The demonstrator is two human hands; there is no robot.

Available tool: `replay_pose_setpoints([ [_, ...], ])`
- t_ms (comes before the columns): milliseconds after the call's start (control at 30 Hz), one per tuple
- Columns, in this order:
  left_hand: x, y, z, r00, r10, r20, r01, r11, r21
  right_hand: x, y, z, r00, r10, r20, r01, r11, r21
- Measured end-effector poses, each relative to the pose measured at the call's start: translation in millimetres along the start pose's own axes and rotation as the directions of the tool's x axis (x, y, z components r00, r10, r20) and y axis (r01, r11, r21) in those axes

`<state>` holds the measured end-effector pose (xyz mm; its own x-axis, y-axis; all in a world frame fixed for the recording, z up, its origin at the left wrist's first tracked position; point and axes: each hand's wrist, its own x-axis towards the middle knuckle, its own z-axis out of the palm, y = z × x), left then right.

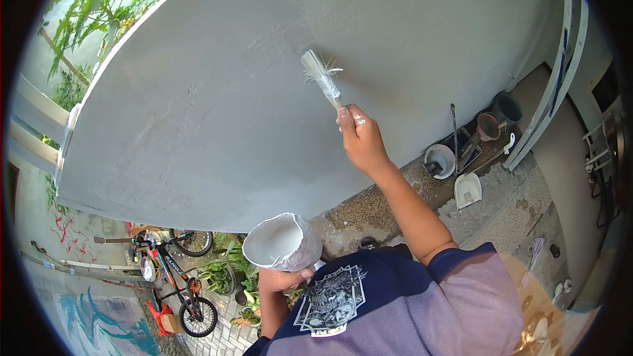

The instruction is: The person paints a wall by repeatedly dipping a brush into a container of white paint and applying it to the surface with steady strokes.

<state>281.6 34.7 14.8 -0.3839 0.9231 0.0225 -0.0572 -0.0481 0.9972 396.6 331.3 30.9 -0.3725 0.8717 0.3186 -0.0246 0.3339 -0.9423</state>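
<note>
My right hand (362,137) is raised in front of the grey wall (217,92), its fingers wrapped round the handle of a paintbrush (323,78). White paint coats the brush, and its bristles point up and to the left, some of them splayed out sideways. White smears mark the fingers of this hand. Lower down, close to my chest, my left hand (285,278) grips a paint pot (283,242) from below, thumb along its side. The pot's rim is uneven and crusted, and pale paint shows inside.
Right of the wall's foot stand a bucket (440,159), a dustpan (468,189) and plant pots (488,126). Metal ladder rails (557,86) lean at the right. Below left are a bicycle (181,277) and potted plants (221,280).
</note>
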Motion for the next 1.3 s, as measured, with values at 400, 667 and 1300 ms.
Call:
replay_pose_setpoints([
  [400,0,-2,0,0.999,0.033,-0.038,-0.032,0.999,0.027,-134,297,-11,0.616,0.787,0.039,-0.571,0.480,-0.666],
  [667,-3,-5,-1,0.999,-0.028,-0.033,0.030,0.998,0.057,-15,107,-11,0.793,0.575,0.201,-0.587,0.810,-0.003],
  [1300,-9,-7,7,0.998,-0.002,-0.059,0.009,0.993,0.117,-132,385,2,0.623,0.772,-0.122,-0.719,0.505,-0.477],
])
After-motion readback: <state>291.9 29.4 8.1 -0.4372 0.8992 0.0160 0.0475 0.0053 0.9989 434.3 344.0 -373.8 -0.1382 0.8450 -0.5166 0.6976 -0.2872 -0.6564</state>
